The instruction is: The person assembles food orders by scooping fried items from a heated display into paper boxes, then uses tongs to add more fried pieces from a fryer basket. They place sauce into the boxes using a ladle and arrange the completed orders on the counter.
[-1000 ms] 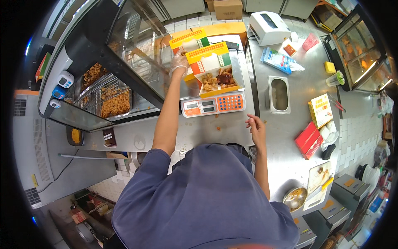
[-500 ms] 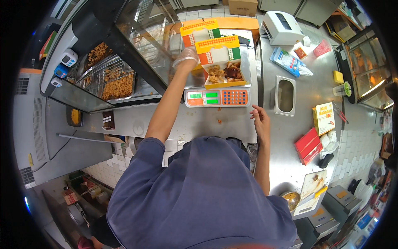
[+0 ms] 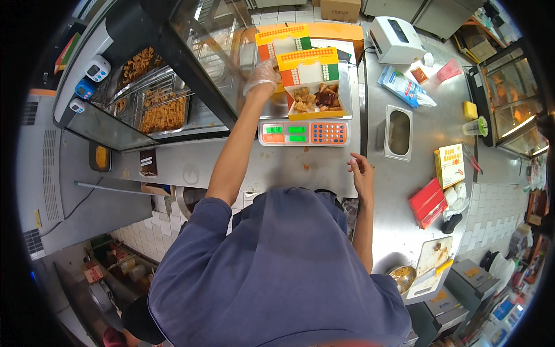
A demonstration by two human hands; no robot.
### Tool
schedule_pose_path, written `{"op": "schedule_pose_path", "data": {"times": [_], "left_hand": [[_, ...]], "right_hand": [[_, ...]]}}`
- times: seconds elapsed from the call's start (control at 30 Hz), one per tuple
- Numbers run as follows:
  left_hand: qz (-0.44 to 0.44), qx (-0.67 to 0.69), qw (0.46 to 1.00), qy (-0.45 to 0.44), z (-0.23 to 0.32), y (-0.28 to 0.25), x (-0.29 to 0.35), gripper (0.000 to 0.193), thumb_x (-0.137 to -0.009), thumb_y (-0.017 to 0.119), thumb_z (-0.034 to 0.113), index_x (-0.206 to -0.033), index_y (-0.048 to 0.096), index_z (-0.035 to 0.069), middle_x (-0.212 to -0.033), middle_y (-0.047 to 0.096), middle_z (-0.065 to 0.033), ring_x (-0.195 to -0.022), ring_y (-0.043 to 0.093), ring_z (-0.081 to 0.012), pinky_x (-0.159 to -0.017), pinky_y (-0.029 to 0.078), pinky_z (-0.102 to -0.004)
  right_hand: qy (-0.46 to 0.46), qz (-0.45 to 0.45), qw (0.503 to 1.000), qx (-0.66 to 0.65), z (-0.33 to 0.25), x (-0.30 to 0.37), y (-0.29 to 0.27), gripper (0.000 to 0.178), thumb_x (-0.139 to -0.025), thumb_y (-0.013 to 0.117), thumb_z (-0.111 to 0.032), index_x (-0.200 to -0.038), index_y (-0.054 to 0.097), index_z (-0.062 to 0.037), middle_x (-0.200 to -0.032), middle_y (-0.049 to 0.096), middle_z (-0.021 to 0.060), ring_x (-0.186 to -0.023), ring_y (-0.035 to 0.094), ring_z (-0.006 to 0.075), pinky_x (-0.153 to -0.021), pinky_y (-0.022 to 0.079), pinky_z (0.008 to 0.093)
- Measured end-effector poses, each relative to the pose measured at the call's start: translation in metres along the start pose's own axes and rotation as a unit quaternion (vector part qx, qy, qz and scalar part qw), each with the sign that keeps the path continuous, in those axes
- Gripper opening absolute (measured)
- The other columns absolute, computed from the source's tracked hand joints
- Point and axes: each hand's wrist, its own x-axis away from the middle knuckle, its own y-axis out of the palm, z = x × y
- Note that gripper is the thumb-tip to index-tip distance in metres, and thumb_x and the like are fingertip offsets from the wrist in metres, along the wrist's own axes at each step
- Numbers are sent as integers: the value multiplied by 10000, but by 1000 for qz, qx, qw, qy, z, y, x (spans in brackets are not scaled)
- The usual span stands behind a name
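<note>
On the steel platform of an orange-and-white scale (image 3: pixel 304 133) sits an open takeaway box (image 3: pixel 315 114), yellow with green and orange panels. Inside it lie fried chicken pieces (image 3: pixel 316 98), some coated in dark sauce. A second similar box (image 3: pixel 281 33) stands behind, mostly hidden by the first. My left hand (image 3: pixel 263 77), in a clear plastic glove, is at the left side of the boxes with its fingers curled; the front box and the hand itself hide what they may hold. Bare, my right hand (image 3: pixel 362 175) hovers over the counter's right edge, fingers loosely bent and apart, holding nothing.
A glass display case (image 3: pixel 191 72) with trays of fried food (image 3: pixel 165 113) stands close on the left. Along the right counter are a white printer (image 3: pixel 397 40), a sunken steel container (image 3: pixel 399 133), a red box (image 3: pixel 428 203) and a knife (image 3: pixel 436 270) on a cutting board (image 3: pixel 430 260).
My left hand has shifted slightly up at the boxes' side. The fingers of my right hand have bent more. The sauced pieces in the front box look differently arranged.
</note>
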Motion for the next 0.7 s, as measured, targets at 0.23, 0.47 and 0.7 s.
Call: {"op": "schedule_pose_path", "data": {"times": [0.23,0.47,0.7], "left_hand": [[65,209,975,23,-20,-9,140,259,-954,709,212,-1144,756,43,-1103,780,-148,-1004,742,-299,-920,568,-422],[261,-53,962,56,-103,-99,248,247,-1024,705,315,-1070,785,86,-929,787,-89,-816,718,-184,-789,591,-353],[479,-157,857,106,-148,-268,188,326,-1084,567,316,-1195,751,71,-1169,756,-170,-1035,726,-368,-926,571,-454]], "right_hand": [[5,12,1000,-10,3,3,0,339,-1059,653,-264,-1328,688,-61,-1002,721,63,-865,625,127,-815,519,294],[39,15,999,13,2,11,8,351,-1063,651,-272,-1331,681,-47,-1004,717,58,-871,617,118,-790,498,282],[-11,-46,997,58,1,-6,33,326,-1064,643,-243,-1315,691,-41,-1013,721,73,-866,644,132,-790,526,290]]}}
